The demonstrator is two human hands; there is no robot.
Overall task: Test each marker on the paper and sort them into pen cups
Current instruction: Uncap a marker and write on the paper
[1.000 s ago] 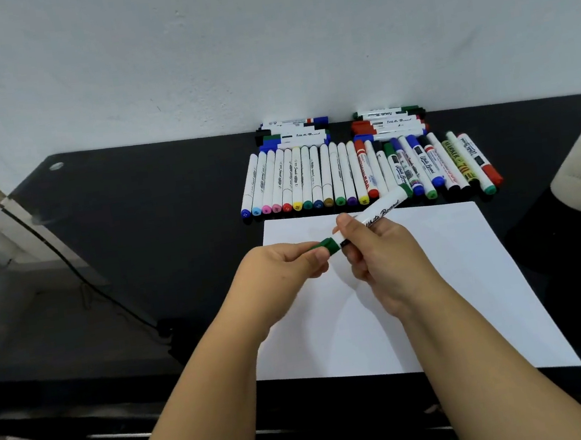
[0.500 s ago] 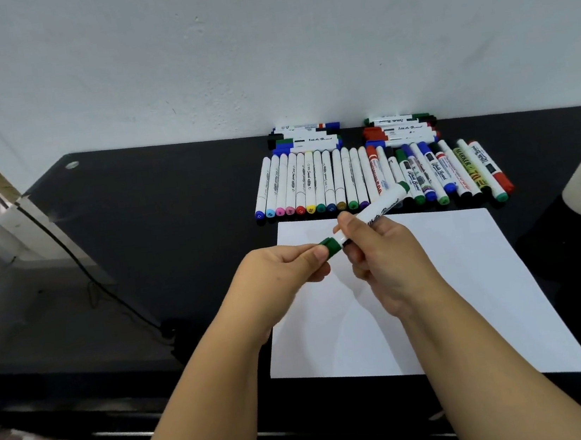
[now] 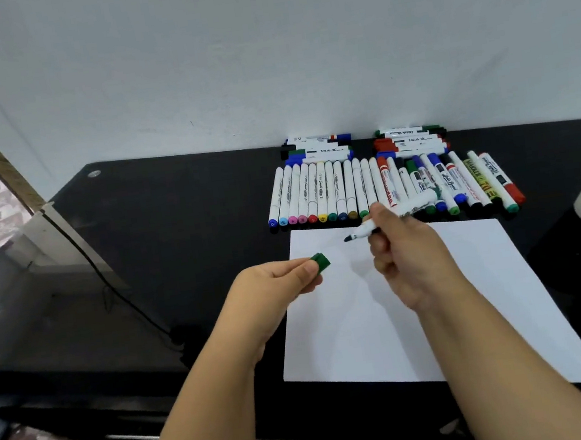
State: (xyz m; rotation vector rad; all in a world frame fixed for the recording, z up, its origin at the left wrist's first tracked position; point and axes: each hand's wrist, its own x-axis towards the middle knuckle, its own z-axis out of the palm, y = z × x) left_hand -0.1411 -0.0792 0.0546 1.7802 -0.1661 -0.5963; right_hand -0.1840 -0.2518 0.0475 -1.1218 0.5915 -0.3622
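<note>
1. Your right hand grasps the uncapped green marker above the paper's far edge.
2. Your left hand pinches its cap.
3. The paper is unmarked; the marker rows along the surface's far edge await testing.

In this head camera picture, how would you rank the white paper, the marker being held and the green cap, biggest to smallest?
1. White paper, by far the largest.
2. Marker gripped by the right hand, partly hidden by the fingers.
3. Green cap pinched by the left hand, smallest.
All lie at a similar distance, so the order looks safe.
</note>
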